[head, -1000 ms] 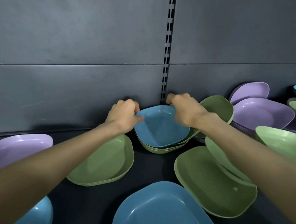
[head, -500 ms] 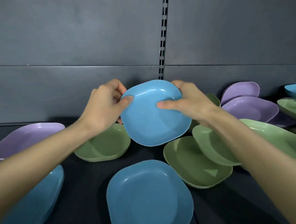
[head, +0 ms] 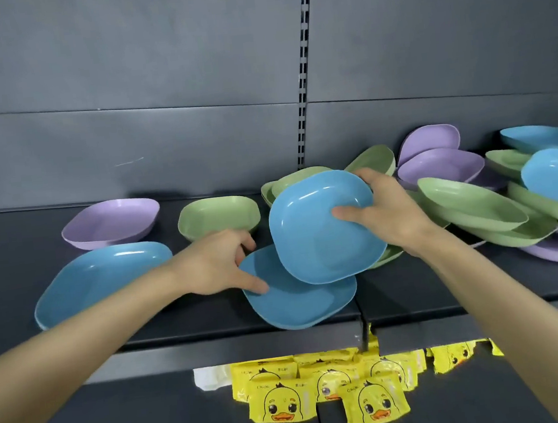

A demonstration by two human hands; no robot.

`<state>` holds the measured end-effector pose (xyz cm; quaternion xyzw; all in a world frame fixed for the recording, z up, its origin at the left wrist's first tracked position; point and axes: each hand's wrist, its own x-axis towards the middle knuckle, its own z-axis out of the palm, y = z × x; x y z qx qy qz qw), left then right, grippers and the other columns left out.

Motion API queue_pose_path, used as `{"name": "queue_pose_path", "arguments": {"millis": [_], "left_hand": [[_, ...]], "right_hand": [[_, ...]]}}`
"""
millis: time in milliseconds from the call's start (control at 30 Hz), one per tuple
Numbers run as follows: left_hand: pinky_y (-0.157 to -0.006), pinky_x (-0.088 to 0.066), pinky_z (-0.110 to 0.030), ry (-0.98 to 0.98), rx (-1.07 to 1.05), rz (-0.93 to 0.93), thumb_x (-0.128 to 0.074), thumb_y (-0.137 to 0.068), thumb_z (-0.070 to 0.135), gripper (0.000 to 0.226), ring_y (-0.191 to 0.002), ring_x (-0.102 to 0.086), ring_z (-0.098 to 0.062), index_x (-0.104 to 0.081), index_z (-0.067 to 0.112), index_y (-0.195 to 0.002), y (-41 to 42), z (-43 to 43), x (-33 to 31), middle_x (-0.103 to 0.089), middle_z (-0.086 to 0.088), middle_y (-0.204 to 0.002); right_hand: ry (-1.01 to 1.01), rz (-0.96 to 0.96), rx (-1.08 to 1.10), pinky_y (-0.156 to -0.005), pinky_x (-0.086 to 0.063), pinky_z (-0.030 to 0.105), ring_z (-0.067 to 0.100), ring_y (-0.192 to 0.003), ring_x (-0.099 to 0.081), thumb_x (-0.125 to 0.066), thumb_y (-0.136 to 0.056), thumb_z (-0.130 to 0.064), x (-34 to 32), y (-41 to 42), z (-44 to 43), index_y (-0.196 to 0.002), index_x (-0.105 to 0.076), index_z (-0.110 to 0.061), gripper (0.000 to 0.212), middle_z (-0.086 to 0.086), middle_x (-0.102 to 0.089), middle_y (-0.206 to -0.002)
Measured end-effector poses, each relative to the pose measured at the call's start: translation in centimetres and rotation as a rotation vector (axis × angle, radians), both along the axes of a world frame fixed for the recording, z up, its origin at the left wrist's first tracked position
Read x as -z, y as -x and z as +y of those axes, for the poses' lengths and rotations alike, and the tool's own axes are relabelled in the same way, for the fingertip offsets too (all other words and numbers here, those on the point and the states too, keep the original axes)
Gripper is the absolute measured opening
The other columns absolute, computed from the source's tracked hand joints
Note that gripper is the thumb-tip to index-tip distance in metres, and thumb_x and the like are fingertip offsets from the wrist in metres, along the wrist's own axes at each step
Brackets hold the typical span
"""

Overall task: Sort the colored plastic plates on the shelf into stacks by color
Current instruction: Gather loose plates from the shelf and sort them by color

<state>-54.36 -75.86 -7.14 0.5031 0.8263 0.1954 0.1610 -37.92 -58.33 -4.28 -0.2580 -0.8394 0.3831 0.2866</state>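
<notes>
Nearest, yellow duck packets lie below. At the front edge of the shelf, the left hand grips a flat blue plate by its rim; the right hand clasps a second blue plate, tilted over it. Behind sit a green plate, a purple plate and a mixed heap rightward.

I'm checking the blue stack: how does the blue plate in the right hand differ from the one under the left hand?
The held plate is lifted and tilted toward the camera; the lower plate lies flat at the shelf's front edge. The right hand grips the held plate's right rim; the left hand grips the lower plate's left rim. The held plate partly hides the lower plate. Both are blue rounded squares.
</notes>
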Motion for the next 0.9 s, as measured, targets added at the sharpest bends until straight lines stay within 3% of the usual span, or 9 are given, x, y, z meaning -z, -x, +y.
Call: {"name": "queue_pose_path", "arguments": {"millis": [133,233,400,467,533,667,900], "left_hand": [[-0.055,-0.046,-0.018,-0.146,-0.091,-0.093,-0.079,-0.073,0.016,0.039,-0.051,-0.054,-0.004,-0.061,0.011,-0.108,-0.9,-0.2,-0.1,-0.06,0.001,-0.071],[-0.063,-0.053,-0.029,-0.27,-0.137,-0.136,-0.07,-0.08,0.01,0.004,-0.056,-0.056,-0.014,-0.068,0.011,-0.084,-1.6,-1.3,-0.6,-0.062,-0.007,-0.07],[-0.054,-0.058,-0.038,-0.512,-0.307,-0.144,-0.057,-0.09,0.011,0.006,-0.073,-0.067,-0.034,-0.059,0.006,-0.088,-2.5,-4.4,-1.5,-0.068,-0.02,-0.081],[-0.064,-0.056,-0.041,-0.559,-0.393,-0.143,-0.058,-0.09,0.013,0.007,-0.079,-0.066,-0.037,-0.057,0.007,-0.091,-2.5,-6.0,-1.7,-0.069,-0.019,-0.085],[-0.072,-0.052,-0.037,-0.6,-0.473,-0.2,-0.062,-0.087,0.01,0.007,-0.08,-0.064,-0.035,-0.058,0.007,-0.092,-2.6,-7.7,-2.0,-0.07,-0.017,-0.09],[-0.059,-0.047,-0.026,-0.645,-0.58,-0.328,-0.066,-0.081,0.0,0.018,-0.069,-0.06,-0.021,-0.057,0.015,-0.083,-2.7,-11.3,-2.2,-0.068,-0.008,-0.088],[-0.07,-0.051,-0.034,-0.699,-0.697,-0.286,-0.068,-0.075,-0.005,0.022,-0.072,-0.062,-0.026,-0.062,0.003,-0.095,0.7,-15.5,-3.2,-0.071,-0.013,-0.085]], "right_hand": [[-0.004,0.085,0.066,-0.073,-0.051,0.033,0.022,-0.086,-0.062,-0.071,-0.08,-0.013,0.1,-1.5,-0.7,-0.107,-0.055,-0.011,0.031,0.0,-0.065,-0.095],[0.031,0.162,0.067,-0.07,-0.051,0.031,0.02,-0.086,-0.062,-0.071,-0.08,-0.014,-0.3,-2.3,-1.5,-0.107,-0.054,-0.014,0.031,-0.002,-0.064,-0.096],[0.086,0.261,-0.009,-0.062,-0.047,0.02,0.006,-0.08,-0.059,-0.07,-0.082,-0.013,-0.8,-2.0,-3.6,-0.106,-0.051,-0.018,0.031,-0.009,-0.061,-0.093],[0.12,0.283,-0.048,-0.063,-0.047,0.021,0.005,-0.079,-0.058,-0.069,-0.082,-0.012,-0.7,-1.5,-4.6,-0.103,-0.05,-0.02,0.03,-0.011,-0.06,-0.091],[0.146,0.284,-0.085,-0.067,-0.049,0.025,0.009,-0.081,-0.059,-0.068,-0.081,-0.01,-0.3,-0.8,-5.6,-0.103,-0.05,-0.021,0.03,-0.011,-0.06,-0.092],[0.183,0.266,-0.197,-0.068,-0.049,0.025,0.006,-0.085,-0.058,-0.065,-0.081,-0.006,0.6,1.3,-7.8,-0.099,-0.049,-0.026,0.031,-0.012,-0.059,-0.094],[0.214,0.25,-0.294,-0.064,-0.045,0.02,0.001,-0.084,-0.057,-0.064,-0.083,-0.005,0.8,5.8,-10.6,-0.106,-0.046,-0.023,0.034,-0.013,-0.058,-0.095]]}}
